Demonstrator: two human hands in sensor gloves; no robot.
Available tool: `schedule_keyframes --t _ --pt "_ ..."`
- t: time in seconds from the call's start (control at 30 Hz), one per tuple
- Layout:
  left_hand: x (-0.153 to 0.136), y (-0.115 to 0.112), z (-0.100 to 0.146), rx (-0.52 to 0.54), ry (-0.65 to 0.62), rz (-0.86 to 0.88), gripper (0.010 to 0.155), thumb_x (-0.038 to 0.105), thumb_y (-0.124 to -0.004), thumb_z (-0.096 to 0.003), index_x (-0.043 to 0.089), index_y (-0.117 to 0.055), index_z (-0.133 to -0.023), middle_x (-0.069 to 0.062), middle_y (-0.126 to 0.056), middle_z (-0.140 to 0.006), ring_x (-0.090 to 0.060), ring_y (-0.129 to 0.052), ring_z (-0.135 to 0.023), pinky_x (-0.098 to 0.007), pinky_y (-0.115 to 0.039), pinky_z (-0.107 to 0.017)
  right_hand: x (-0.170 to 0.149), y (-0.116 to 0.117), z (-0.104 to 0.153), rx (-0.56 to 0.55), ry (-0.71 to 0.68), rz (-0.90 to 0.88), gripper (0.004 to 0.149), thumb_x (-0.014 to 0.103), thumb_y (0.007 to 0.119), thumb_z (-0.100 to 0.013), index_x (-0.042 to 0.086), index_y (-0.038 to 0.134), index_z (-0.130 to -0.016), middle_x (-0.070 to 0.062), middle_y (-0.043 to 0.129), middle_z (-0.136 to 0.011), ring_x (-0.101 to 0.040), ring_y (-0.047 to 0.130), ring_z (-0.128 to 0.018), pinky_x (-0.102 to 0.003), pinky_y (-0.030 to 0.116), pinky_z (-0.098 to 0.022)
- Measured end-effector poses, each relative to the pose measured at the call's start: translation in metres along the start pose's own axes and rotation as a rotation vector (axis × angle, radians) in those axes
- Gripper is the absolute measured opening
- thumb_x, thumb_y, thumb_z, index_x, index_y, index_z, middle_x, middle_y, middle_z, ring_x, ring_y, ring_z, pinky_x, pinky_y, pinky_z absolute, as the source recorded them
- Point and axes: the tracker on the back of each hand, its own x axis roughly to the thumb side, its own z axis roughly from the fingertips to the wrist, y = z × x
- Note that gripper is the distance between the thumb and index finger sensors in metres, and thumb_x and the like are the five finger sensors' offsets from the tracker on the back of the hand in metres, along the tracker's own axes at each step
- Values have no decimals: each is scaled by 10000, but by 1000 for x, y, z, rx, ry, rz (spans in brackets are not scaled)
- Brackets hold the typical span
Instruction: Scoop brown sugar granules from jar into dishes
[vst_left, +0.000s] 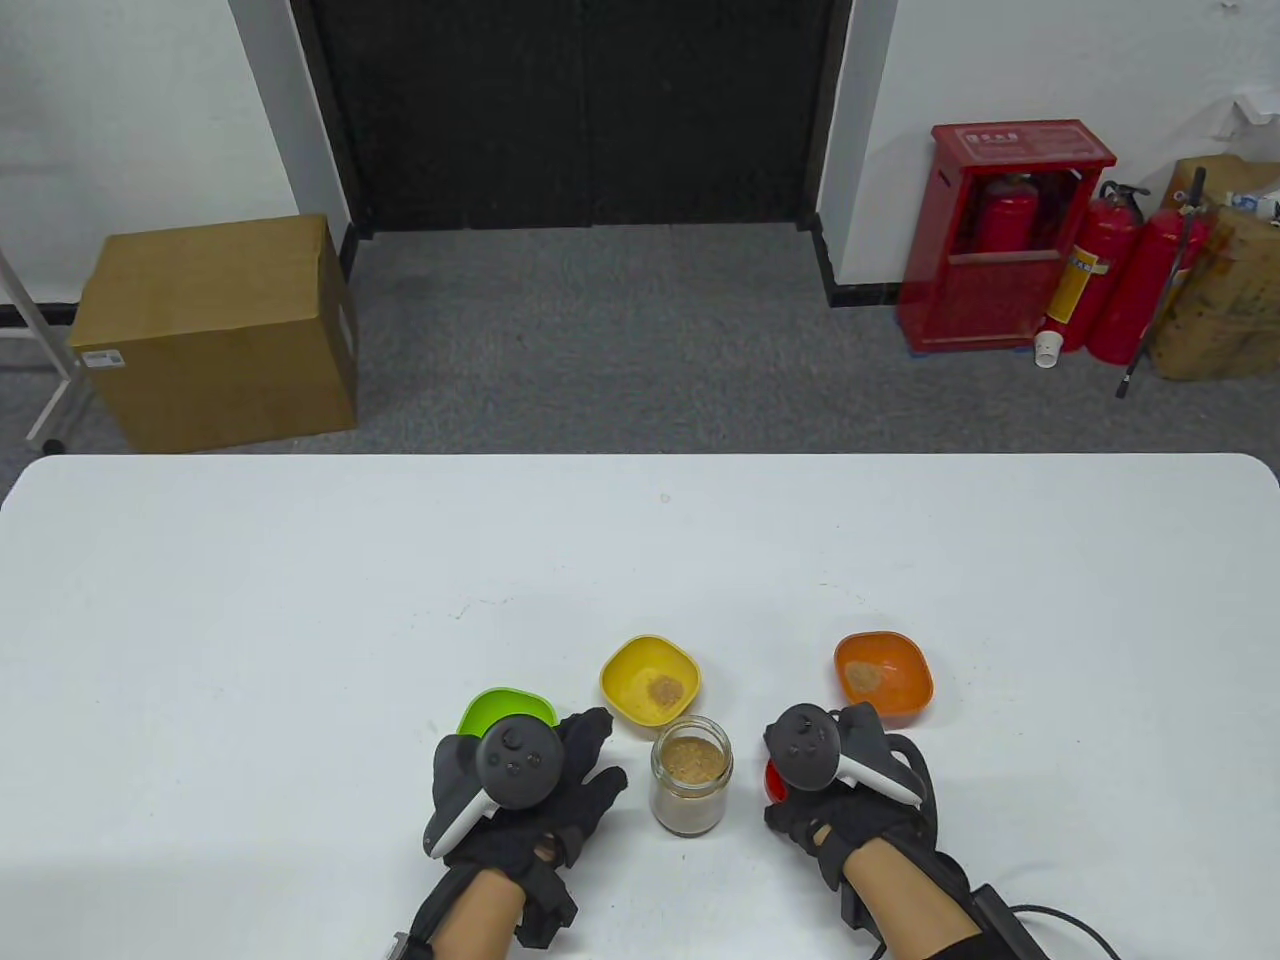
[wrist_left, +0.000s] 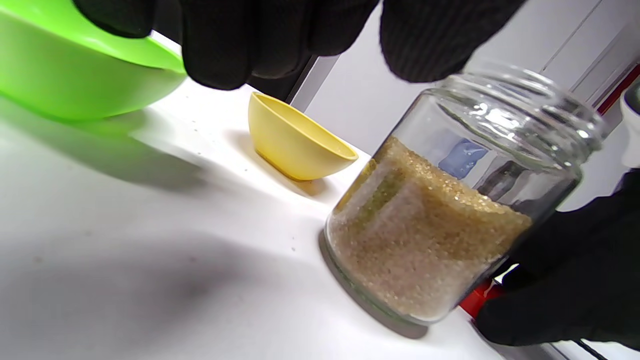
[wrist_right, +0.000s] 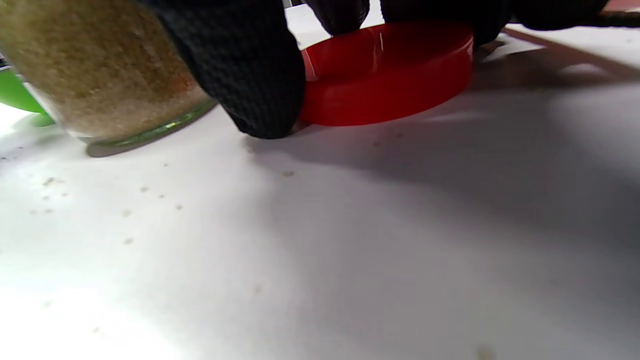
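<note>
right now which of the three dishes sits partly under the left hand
The green dish; the yellow dish and orange dish sit uncovered.

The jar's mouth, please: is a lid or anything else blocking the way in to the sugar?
Nothing visible does. The jar stands open, the sugar exposed. The red lid lies on the table beside it, under the right hand. The left hand is beside the jar, not over it.

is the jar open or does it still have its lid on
Open. The jar shows bare sugar through its mouth, and the red lid lies on the table beside it, under the right hand.
</note>
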Motion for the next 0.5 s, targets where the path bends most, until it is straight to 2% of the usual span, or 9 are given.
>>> schedule_keyframes --t 0.17,0.5 --pt "1 -1 0 -6 -6 9 680 496 -819 -524 202 -597 -1096 -90 -719 -1129 -363 -840 -982 -670 -626 -708 0 -4 2 -40 -30 -41 870 329 939 -491 -48 435 -1092 -415 507 -1093 -669 535 -879 -796 543 -549" --pt "4 -4 -2 -53 -17 26 755 502 -853 -512 189 -534 -1121 -107 -648 -1161 -380 -789 -1005 -632 -660 -698 5 -48 25 -206 -121 -218 854 311 934 -494 -68 445 -1083 -420 447 -1100 -690 563 -875 -813 560 -542"
